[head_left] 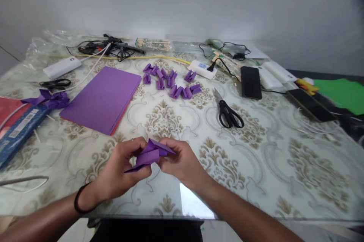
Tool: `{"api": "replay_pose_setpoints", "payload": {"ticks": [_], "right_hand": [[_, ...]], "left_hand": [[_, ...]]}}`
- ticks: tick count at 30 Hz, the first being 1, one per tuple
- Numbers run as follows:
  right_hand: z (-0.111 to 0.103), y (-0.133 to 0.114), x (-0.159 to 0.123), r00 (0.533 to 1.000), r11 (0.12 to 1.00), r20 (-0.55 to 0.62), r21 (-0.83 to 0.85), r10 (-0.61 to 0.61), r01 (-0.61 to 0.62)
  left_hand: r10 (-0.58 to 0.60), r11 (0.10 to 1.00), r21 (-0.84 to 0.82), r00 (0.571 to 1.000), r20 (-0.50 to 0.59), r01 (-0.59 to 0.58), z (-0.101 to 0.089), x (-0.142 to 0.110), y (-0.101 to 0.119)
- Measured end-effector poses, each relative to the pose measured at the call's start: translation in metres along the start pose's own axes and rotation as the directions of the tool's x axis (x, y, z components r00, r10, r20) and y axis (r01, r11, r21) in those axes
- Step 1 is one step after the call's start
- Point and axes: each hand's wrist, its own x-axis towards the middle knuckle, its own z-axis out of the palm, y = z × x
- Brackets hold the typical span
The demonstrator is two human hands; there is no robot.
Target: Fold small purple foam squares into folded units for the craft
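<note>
Between my two hands, above the near part of the table, is a piece of folded purple paper (148,155) with pointed ends and several creases. My left hand (121,168) grips its left side, thumb below and fingers curled behind. On the other side my right hand (180,160) pinches the paper's right end between thumb and fingers. Farther back lies a loose group of small folded purple paper pieces (171,79). A stack of purple paper sheets (102,96), with red showing beneath, rests to the left of them.
Black-handled scissors (227,113) lie to the right, blades pointing away. Another pair of scissors (55,84) is at far left near crumpled purple paper (57,99). A white power strip (202,69), a black phone (251,82), glue guns (112,46) and cables line the back. Green sheets (341,92) lie far right.
</note>
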Motion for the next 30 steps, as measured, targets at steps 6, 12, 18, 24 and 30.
{"api": "replay_pose_setpoints", "payload": {"ticks": [6, 12, 18, 24, 30], "right_hand": [[0.001, 0.002, -0.001, 0.998, 0.997, -0.062, -0.07, -0.025, 0.021], [0.002, -0.003, 0.002, 0.995, 1.0, -0.098, -0.016, -0.014, 0.013], [0.002, -0.006, 0.002, 0.982, 0.999, -0.185, -0.007, 0.037, -0.039], [-0.009, 0.0, 0.005, 0.981, 1.0, -0.193, 0.01, 0.009, -0.007], [-0.008, -0.005, 0.0, 0.996, 0.998, -0.085, -0.065, -0.01, 0.004]], "left_hand": [[-0.021, 0.999, 0.024, 0.999, -0.042, 0.022, 0.001, 0.005, 0.008], [-0.056, 0.998, -0.008, 0.99, -0.13, 0.055, 0.0, 0.008, 0.012], [-0.076, 0.995, -0.071, 0.986, -0.149, 0.066, 0.0, 0.008, 0.01], [-0.084, 0.993, -0.092, 0.982, -0.168, 0.069, -0.005, 0.008, 0.003], [0.028, 1.0, -0.006, 0.999, 0.02, -0.027, -0.006, 0.007, 0.001]]}}
